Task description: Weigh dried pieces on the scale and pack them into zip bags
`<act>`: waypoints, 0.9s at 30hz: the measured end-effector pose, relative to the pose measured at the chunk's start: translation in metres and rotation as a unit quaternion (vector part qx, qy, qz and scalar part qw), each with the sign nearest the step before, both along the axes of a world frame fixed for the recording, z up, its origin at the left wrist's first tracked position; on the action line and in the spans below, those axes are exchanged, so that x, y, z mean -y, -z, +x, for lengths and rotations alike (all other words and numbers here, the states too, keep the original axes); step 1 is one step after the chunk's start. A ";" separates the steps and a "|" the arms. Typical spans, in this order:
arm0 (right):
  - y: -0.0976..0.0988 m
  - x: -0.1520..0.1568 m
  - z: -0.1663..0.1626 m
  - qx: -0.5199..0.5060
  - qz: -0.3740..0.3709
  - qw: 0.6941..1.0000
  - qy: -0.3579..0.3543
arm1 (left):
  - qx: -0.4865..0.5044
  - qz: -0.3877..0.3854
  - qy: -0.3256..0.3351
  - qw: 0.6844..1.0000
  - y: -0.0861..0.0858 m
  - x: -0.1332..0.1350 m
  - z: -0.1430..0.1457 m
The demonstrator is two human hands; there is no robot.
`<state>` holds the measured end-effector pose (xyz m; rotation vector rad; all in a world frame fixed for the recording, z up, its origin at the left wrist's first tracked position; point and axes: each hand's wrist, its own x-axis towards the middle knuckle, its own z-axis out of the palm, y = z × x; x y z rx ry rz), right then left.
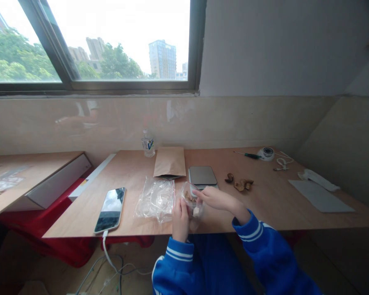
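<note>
Fingers of L hand [180, 219] curled round lower part of bag [193, 203], gripping it. R hand [215, 198] fingertips at bag's top edge; pinched or just touching, can't tell. Bag is small, clear, w/ brown bits inside, held at table [264, 209] near edge, centre, over the lip.

Scale [202, 175] just behind bag, R fingertips near its front edge. Pile of clear bags [156, 198] just L of L hand, approx touching the bag. Envelope [169, 162] behind pile, next to scale. Loose dried pieces [240, 183] R of scale, near R hand but apart.

Phone [110, 209] further L, at near edge, cable [106, 250] hanging off the edge. Bottle [148, 144] at back edge by wall. Screwdriver [247, 155] back R. Grey sheet [321, 196] far R.

Open room: bare strip R of R hand along near edge up to sheet. L side tight, pile + phone.
</note>
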<state>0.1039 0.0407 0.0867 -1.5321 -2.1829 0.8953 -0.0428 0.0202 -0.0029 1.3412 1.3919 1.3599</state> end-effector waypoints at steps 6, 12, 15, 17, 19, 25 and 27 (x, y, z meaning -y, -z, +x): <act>-0.006 0.008 0.011 -0.110 -0.026 0.993 0.012 | 0.055 -0.010 0.024 0.998 0.005 0.000 0.006; 0.018 0.030 0.019 -0.111 0.069 0.976 0.175 | 0.178 -0.014 0.057 0.982 0.000 0.001 0.012; 0.032 0.035 0.016 -0.206 0.025 0.968 0.140 | 0.191 -0.003 0.088 0.978 -0.004 0.004 0.017; 0.041 0.033 0.014 -0.265 0.043 0.953 0.142 | 0.168 -0.004 0.126 0.978 -0.005 0.006 0.019; 0.053 0.029 0.014 -0.305 0.061 0.936 0.165 | 0.136 -0.006 0.156 0.978 -0.004 0.008 0.020; 0.090 0.020 0.029 -0.386 0.103 0.889 0.223 | 0.055 0.051 -0.035 0.997 0.005 -0.001 0.008; 0.097 0.017 0.035 -0.390 0.117 0.883 0.235 | 0.065 0.059 -0.064 0.994 0.009 -0.010 0.005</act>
